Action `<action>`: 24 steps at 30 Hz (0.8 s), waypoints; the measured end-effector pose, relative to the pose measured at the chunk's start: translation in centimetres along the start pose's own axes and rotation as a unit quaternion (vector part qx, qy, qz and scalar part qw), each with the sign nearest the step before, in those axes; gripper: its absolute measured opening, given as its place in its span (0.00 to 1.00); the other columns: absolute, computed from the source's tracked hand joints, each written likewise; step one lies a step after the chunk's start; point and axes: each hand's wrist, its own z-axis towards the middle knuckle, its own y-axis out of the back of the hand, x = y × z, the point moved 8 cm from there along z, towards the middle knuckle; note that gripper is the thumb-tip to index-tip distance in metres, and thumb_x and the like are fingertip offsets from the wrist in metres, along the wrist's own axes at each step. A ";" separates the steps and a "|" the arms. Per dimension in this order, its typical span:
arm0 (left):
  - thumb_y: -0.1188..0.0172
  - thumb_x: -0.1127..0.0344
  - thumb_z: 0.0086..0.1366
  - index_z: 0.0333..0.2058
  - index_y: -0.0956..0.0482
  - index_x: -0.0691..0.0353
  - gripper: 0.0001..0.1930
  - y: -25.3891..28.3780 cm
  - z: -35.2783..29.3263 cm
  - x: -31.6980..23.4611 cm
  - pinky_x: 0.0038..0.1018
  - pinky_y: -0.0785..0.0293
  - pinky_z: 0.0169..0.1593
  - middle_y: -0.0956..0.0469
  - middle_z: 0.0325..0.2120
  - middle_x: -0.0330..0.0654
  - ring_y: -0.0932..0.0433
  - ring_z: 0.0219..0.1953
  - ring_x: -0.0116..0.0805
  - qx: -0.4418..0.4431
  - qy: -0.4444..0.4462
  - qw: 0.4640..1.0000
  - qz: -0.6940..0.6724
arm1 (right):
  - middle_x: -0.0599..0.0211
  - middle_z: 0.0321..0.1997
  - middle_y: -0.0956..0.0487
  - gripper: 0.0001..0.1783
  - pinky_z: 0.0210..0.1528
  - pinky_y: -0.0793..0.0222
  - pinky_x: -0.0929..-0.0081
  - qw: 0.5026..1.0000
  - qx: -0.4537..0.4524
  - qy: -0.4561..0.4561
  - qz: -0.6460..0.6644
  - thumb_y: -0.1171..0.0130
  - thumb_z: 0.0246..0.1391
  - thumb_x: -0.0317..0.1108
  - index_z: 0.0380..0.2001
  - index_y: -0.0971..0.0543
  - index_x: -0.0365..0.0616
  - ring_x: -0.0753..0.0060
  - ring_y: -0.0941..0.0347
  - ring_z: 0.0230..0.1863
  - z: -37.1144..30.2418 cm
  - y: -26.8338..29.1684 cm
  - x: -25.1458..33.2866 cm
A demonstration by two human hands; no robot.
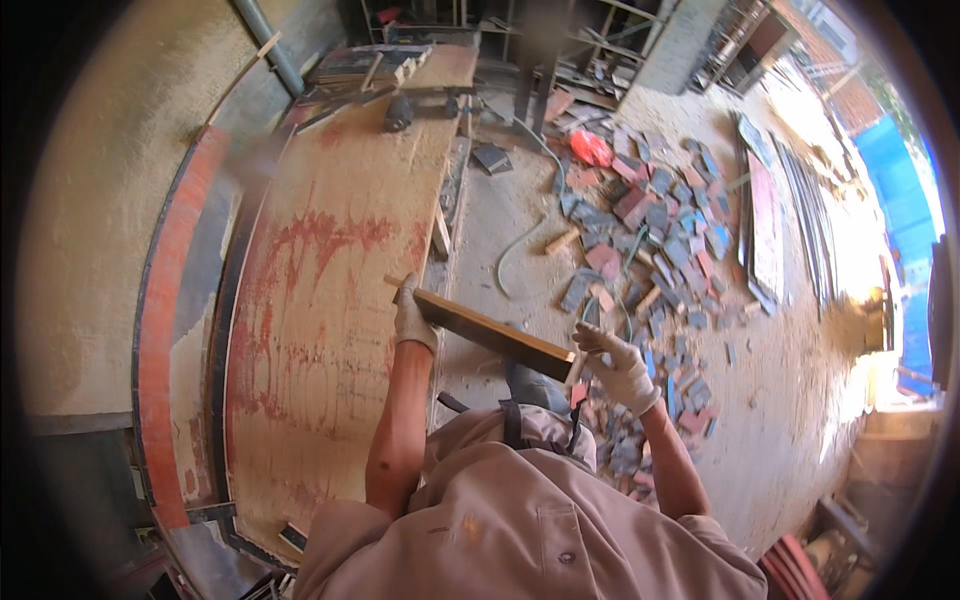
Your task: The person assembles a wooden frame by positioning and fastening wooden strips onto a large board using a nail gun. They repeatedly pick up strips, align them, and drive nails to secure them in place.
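Observation:
In front of my body a long narrow wooden board (488,335) hangs in the air, tilted down toward the right. Its upper edge is pale wood and its side is dark. My left hand (412,318), in a whitish work glove, is closed around the board's left end, over the edge of the worktable (340,190). My right hand (618,368), gloved too, is just beyond the board's right end with its fingers stretched out. Whether its thumb touches that end I cannot tell. The worktable's pale wooden top has red stains.
Offcuts (650,230) of wood lie heaped on the floor to the right, with a red bag (591,148) and a thin green hose (515,240) among them. A dark power tool (398,112) sits at the table's far end. Long boards (765,215) lie farther right.

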 end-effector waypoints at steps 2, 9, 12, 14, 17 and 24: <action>0.39 0.37 0.62 0.40 0.23 0.55 0.26 -3.7 3.6 -0.9 0.34 0.23 0.35 0.22 0.27 0.35 0.22 0.28 0.37 0.052 0.020 0.998 -0.021 | 0.53 0.64 0.24 0.38 0.62 0.29 0.65 0.990 0.043 0.075 -0.108 0.39 0.50 0.19 0.67 0.30 0.42 0.56 0.25 0.62 6.4 0.6 2.3; 0.50 0.42 0.71 0.45 0.22 0.57 0.24 -14.2 13.4 -2.0 0.37 0.20 0.44 0.19 0.35 0.44 0.19 0.36 0.40 0.236 0.116 0.961 -0.088 | 0.51 0.67 0.28 0.39 0.64 0.33 0.55 0.899 0.246 0.346 -0.112 0.29 0.46 0.34 0.65 0.28 0.45 0.43 0.32 0.64 25.2 -3.2 15.1; 0.48 0.38 0.69 0.55 0.23 0.65 0.33 -14.6 19.0 -3.1 0.42 0.22 0.54 0.20 0.47 0.57 0.18 0.46 0.50 0.139 0.150 0.977 -0.066 | 0.54 0.64 0.25 0.37 0.62 0.32 0.57 0.861 0.274 0.411 -0.121 0.28 0.44 0.33 0.60 0.26 0.45 0.46 0.29 0.63 32.9 -5.1 16.0; 0.47 0.35 0.67 0.60 0.30 0.70 0.41 -14.8 20.8 -7.3 0.44 0.25 0.58 0.22 0.52 0.60 0.21 0.52 0.54 0.036 0.098 0.995 0.002 | 0.56 0.62 0.24 0.37 0.62 0.31 0.57 0.866 0.301 0.389 -0.093 0.26 0.42 0.33 0.59 0.26 0.44 0.48 0.29 0.63 37.5 -5.9 16.4; 0.45 0.32 0.66 0.68 0.44 0.75 0.51 -11.6 23.4 -19.0 0.43 0.30 0.64 0.31 0.63 0.63 0.27 0.62 0.55 -0.186 -0.124 0.944 0.244 | 0.53 0.60 0.23 0.39 0.58 0.28 0.59 0.908 0.264 0.326 -0.005 0.23 0.41 0.33 0.59 0.27 0.43 0.47 0.25 0.58 45.3 -6.1 15.3; 0.35 0.48 0.69 0.71 0.41 0.64 0.41 -18.5 8.4 -48.6 0.22 0.24 0.45 0.21 0.41 0.41 0.22 0.39 0.25 -0.119 -0.598 0.791 -0.046 | 0.53 0.53 0.20 0.44 0.54 0.24 0.65 0.913 0.264 0.302 -0.071 0.22 0.42 0.31 0.63 0.31 0.41 0.55 0.19 0.52 59.9 -9.0 14.9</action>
